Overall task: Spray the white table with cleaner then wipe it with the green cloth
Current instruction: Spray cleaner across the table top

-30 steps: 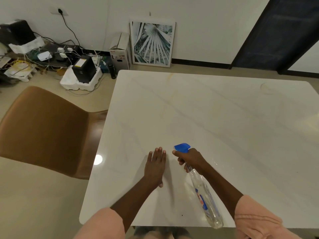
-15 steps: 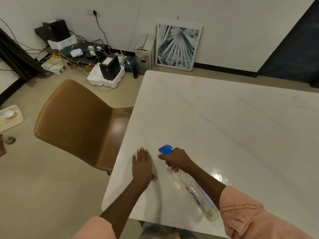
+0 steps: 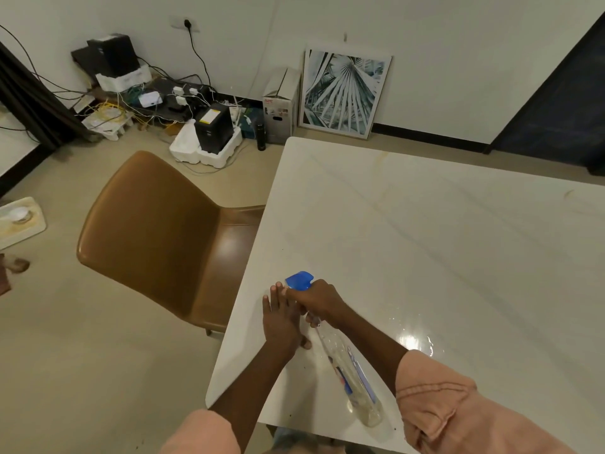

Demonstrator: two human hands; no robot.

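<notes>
The white marble-look table [image 3: 425, 244] fills the right half of the head view. My right hand [image 3: 316, 299] grips the neck of a clear spray bottle [image 3: 352, 375] with a blue trigger head [image 3: 298, 280]; the nozzle points away and left, over the table's near-left part. My left hand [image 3: 280, 317] lies flat on the tabletop, fingers together, right beside and partly under the right hand. A wet shiny patch [image 3: 412, 340] glistens on the table to the right of the bottle. No green cloth is in view.
A brown leather chair [image 3: 163, 237] stands against the table's left edge. On the floor by the wall are tangled cables and electronics [image 3: 157, 99], a black box on foam [image 3: 212, 129], a cardboard box [image 3: 281, 106] and a leaning framed picture [image 3: 343, 93].
My view has swung left, so the table sits further right in frame. My right hand with the bottle has closed in on my left hand; the two now overlap.
</notes>
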